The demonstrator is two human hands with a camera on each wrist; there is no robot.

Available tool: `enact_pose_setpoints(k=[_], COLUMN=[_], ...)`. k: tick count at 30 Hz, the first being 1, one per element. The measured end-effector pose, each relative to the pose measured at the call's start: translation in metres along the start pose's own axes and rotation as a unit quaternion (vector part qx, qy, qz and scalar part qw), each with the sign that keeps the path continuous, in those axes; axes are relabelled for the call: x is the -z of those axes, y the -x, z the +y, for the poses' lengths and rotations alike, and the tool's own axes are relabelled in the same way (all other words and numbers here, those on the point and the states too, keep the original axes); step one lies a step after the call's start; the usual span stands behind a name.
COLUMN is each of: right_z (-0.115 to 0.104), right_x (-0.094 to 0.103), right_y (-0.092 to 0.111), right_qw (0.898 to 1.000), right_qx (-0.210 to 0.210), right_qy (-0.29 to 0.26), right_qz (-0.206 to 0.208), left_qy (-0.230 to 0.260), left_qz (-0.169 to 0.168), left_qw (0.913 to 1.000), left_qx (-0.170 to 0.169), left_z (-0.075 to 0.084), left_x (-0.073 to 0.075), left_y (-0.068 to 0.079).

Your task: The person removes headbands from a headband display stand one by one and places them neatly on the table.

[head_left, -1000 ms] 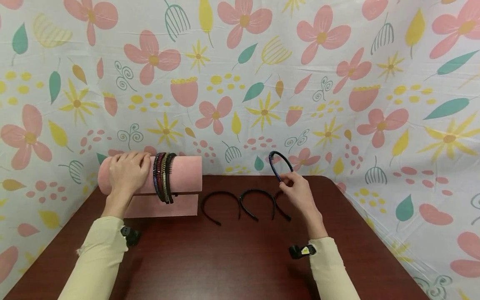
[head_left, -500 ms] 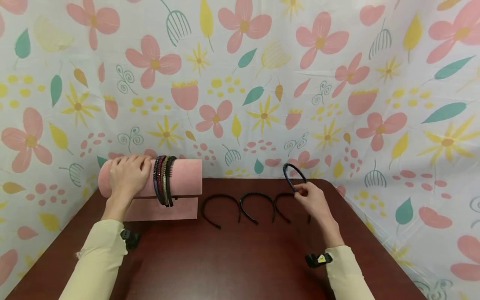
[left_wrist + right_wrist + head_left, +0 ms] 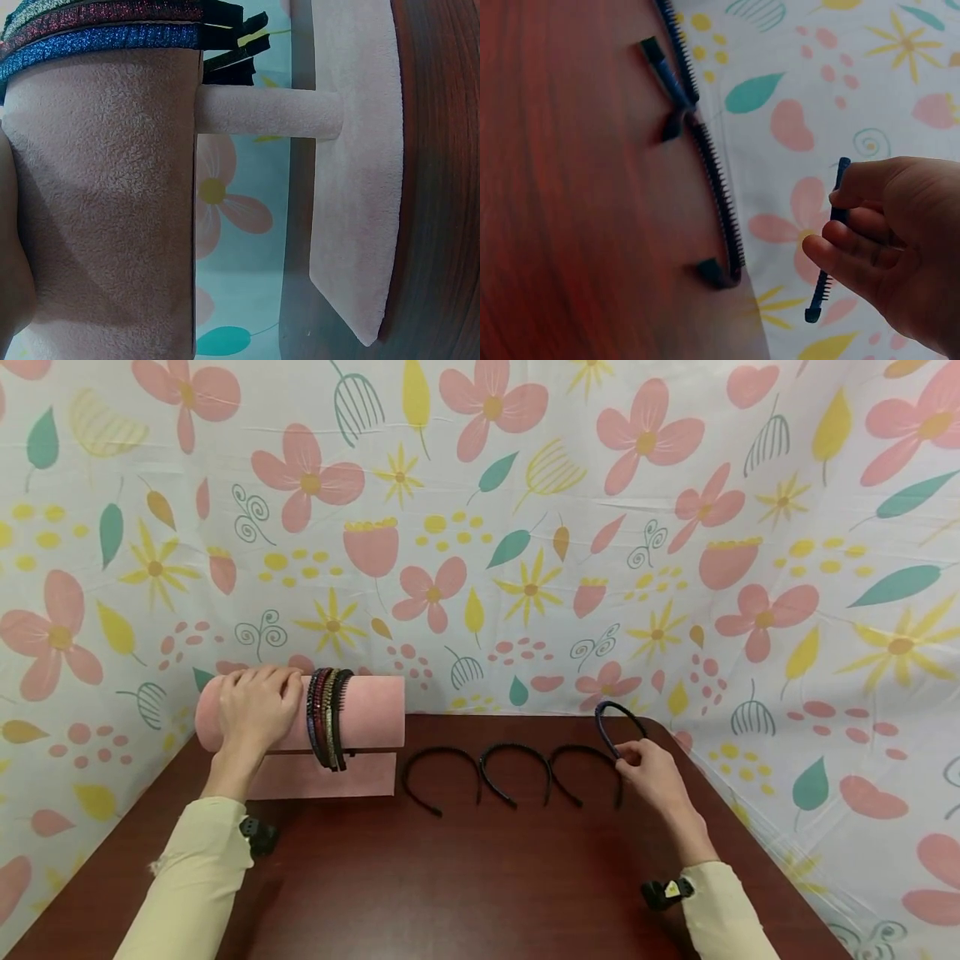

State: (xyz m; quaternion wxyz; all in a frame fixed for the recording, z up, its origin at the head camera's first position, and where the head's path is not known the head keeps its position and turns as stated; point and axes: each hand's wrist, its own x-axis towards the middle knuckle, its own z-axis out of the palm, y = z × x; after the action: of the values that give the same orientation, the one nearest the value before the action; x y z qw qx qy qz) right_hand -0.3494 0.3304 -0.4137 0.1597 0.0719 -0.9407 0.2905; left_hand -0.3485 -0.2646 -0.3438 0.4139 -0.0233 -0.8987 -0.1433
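Note:
My left hand (image 3: 258, 706) lies over the left end of a pink plush headband stand (image 3: 375, 710), its fingers bent over the roll. Several glittery headbands (image 3: 325, 718), among them blue, red and gold ones, sit side by side round the roll, right of that hand. Their dark ends hang below the roll in the left wrist view. At the right, my right hand (image 3: 660, 781) pinches a dark blue toothed headband (image 3: 599, 724) by one end, its arch raised near the table's back right corner. In the right wrist view the held headband (image 3: 814, 313) shows behind the fingers.
Three dark headbands lie in a row on the brown table (image 3: 480, 885): a left one (image 3: 408, 768), a middle one (image 3: 513, 745) and a right one (image 3: 581, 748). A flower-print cloth (image 3: 465, 527) hangs behind and beside the table.
My right hand has moved right and somewhat lower with the blue headband, uncovering the right headband of the row. The left hand stays on the stand.

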Motion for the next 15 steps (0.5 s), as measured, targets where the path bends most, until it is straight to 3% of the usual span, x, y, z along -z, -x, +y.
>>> enact_pose_setpoints(k=[15], right_z=[0.03], right_x=[0.002], right_y=[0.0], right_qw=[0.999], right_qx=[0.002], right_qy=[0.047], right_qz=[-0.023], left_qy=[0.001], left_qz=[-0.016], left_qw=[0.9998], left_qx=[0.006], left_z=[0.002], left_x=[0.002], left_y=[0.0])
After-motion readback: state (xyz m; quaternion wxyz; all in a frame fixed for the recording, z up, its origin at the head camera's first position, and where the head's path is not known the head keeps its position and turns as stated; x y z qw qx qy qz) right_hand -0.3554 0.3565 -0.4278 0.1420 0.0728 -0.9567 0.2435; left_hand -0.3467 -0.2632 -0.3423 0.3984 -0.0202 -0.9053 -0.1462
